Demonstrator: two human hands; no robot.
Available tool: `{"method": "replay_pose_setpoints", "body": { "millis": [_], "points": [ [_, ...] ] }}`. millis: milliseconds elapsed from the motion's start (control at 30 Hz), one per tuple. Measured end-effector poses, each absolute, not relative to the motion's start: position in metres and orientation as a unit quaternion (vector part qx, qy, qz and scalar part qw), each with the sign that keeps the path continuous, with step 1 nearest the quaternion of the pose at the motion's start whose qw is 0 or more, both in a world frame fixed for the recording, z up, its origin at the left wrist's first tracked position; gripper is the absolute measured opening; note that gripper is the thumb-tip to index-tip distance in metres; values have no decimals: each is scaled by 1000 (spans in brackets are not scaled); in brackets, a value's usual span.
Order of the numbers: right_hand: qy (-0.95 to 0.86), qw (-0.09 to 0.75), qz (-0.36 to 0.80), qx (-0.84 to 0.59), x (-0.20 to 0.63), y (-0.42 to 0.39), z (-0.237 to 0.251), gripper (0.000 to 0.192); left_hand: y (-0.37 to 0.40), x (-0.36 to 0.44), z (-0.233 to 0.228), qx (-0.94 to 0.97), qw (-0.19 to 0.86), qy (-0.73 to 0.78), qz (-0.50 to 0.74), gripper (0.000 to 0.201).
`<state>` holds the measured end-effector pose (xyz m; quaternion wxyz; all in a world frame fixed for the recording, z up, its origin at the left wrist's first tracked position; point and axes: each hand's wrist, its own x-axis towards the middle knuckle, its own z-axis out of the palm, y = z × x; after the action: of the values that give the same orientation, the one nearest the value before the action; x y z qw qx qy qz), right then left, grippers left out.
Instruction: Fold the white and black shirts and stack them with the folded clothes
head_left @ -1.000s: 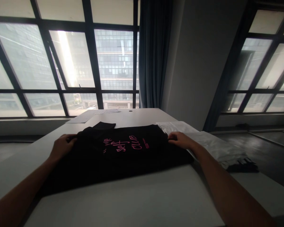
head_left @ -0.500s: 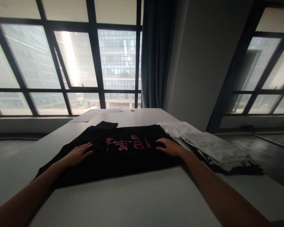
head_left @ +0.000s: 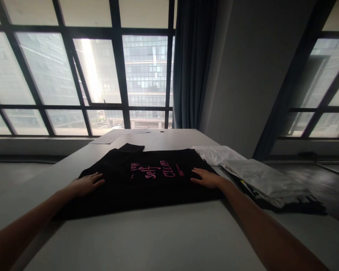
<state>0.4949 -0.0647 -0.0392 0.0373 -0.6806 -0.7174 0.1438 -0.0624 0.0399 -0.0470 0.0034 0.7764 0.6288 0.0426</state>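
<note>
A black T-shirt [head_left: 147,188] with pink lettering lies spread on the white table [head_left: 164,237], one sleeve folded out at its far edge. My left hand [head_left: 86,183] rests flat on the shirt's left side, fingers apart. My right hand [head_left: 206,178] lies flat on the shirt's right side, just beside the pink print, fingers apart. Neither hand holds anything.
A pile of white and light grey garments [head_left: 257,177] lies at the table's right edge, with dark cloth under it. Sheets of paper [head_left: 113,135] lie at the far end of the table. Large windows and a blue curtain [head_left: 192,64] stand behind.
Both hands let go of the shirt's side edges and moved inward onto its surface, now lying flat. The view has shifted slightly left.
</note>
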Motion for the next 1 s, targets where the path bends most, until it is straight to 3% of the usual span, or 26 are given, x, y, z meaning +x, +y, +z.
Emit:
{"method": "replay_pose_setpoints", "body": {
  "millis": [133, 300, 500, 600, 767, 900, 1000],
  "points": [
    [-714, 40, 133, -686, 491, -67, -37, 78, 58, -23, -11, 779, -9, 626, 36, 65],
    [-713, 50, 119, -690, 487, -72, -36, 75, 86, 21, 0, 842, 41, 538, 4, 49],
    [-714, 54, 121, -688, 487, -74, -36, 73, 112, 15, 25, 857, 89, 505, -56, 44],
    [-717, 49, 120, -685, 488, -73, -37, 74, 115, 12, 46, 866, 54, 497, -12, 38],
    [-720, 40, 118, -683, 488, -72, -38, 77, 92, 21, 37, 826, -136, 542, 82, 58],
    [-727, 52, 112, -675, 490, -72, -37, 72, 65, 6, 10, 796, -72, 601, 13, 68],
    [-740, 81, 76, -663, 494, -70, -34, 55, 47, -32, -1, 778, -2, 627, -17, 74]
  ]
}}
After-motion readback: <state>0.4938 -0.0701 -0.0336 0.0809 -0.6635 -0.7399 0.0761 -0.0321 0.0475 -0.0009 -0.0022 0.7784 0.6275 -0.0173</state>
